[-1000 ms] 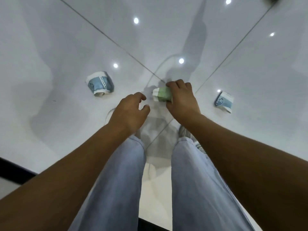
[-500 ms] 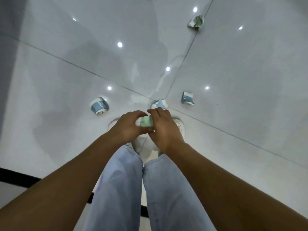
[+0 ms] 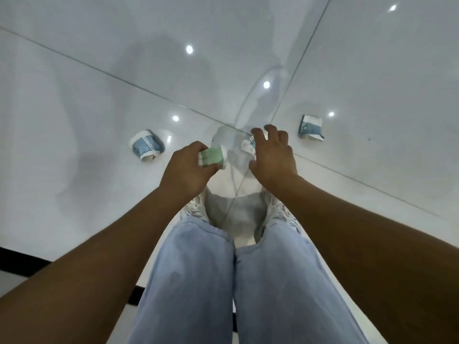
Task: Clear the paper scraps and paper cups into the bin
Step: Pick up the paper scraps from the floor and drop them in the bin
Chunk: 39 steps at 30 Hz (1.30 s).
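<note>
- green paper cup [image 3: 214, 157] crushed, gripped in left hand [image 3: 186, 170], above the floor [image 3: 74, 95]
- right hand [image 3: 272, 155] fingers spread, holding nothing, over a blue paper cup [image 3: 249, 144] mostly hidden behind it; contact unclear
- two more crushed blue cups on the floor: left one [image 3: 146, 145], right one [image 3: 311, 127]

left hand [image 3: 185, 170]: fingers curled, gripping | right hand [image 3: 272, 155]: fingers spread, reaching down | both forearms extended

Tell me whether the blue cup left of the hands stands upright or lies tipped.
Tipped: the blue cup lies on its side on the floor, its white rim facing sideways.
</note>
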Available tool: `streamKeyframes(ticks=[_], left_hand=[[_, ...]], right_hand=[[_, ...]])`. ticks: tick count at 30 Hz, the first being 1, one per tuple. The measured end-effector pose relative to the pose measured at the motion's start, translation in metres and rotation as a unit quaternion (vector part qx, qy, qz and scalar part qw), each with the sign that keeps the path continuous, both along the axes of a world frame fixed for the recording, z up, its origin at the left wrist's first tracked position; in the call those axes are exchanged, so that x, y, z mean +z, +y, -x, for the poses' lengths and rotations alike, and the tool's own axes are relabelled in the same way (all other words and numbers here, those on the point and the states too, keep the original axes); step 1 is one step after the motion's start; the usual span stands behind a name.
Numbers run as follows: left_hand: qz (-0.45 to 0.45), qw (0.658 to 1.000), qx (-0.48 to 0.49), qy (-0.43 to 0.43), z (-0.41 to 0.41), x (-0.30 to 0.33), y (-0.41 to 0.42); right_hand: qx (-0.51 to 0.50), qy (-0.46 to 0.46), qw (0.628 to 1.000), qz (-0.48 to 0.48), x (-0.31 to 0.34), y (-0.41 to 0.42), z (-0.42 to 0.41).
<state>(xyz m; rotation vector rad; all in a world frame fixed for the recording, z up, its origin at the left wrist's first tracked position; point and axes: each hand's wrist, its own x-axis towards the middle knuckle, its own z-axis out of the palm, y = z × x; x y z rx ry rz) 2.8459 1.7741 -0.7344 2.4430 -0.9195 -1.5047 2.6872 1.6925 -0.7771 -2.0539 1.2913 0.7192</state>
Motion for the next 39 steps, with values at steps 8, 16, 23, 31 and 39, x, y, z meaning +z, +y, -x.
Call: streamKeyframes(ticks=[8,16,23,31,39], left_hand=[[-0.023,1.0,0.012,-0.013,0.005,-0.082,0.029],[-0.029,0.999,-0.035,-0.027,0.013,-0.049,0.023],[0.0,0.986,-0.16,-0.039,0.043,0.106,-0.032],[0.056,0.92,-0.377,-0.094,0.103,0.322,-0.098],[0.162,0.77,-0.59,-0.181,0.161,0.466,-0.095]], right_hand=[[-0.051,0.016,0.998,0.042,-0.1,0.034,-0.003],[-0.042,-0.041,0.998,0.022,-0.057,0.035,0.014],[-0.076,-0.045,0.996,-0.001,0.122,-0.006,0.038],[-0.14,-0.029,0.99,-0.015,0.369,-0.045,0.083],[-0.304,-0.008,0.952,0.028,0.518,0.012,0.152]])
